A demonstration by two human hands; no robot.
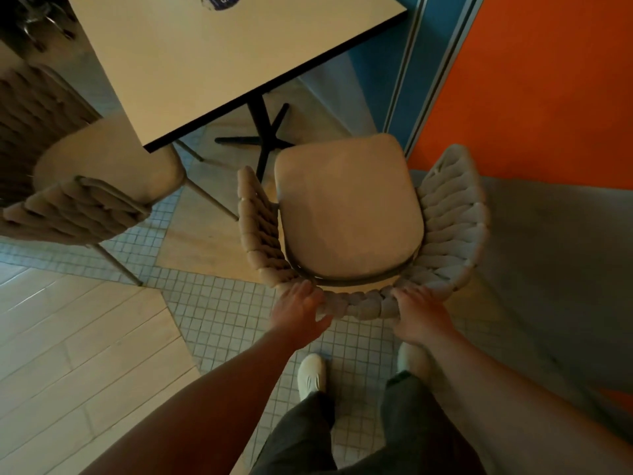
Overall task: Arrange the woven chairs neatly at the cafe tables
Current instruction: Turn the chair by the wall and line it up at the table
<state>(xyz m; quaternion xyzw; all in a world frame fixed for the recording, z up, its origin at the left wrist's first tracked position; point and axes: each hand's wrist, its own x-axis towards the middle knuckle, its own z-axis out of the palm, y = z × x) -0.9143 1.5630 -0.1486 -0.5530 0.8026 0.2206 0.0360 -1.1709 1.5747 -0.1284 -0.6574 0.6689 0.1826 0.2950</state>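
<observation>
A beige woven chair [349, 214] with a padded seat stands right in front of me, its seat front just short of the cream square cafe table [222, 53]. Both my hands sit on the top of its woven backrest. My left hand [301, 310] lies over the left part of the rim, fingers on top and thumb spread behind it. My right hand [421, 313] curls over the right part of the rim. A second woven chair [102, 186] stands at the table's left side, its seat partly under the tabletop.
The table's black pedestal base [263, 138] stands on the floor between chair and table. An orange wall [548, 84] and a blue panel [380, 60] lie close on the right. A dark woven chair back [30, 118] shows at far left. My feet [311, 375] stand on small square tiles.
</observation>
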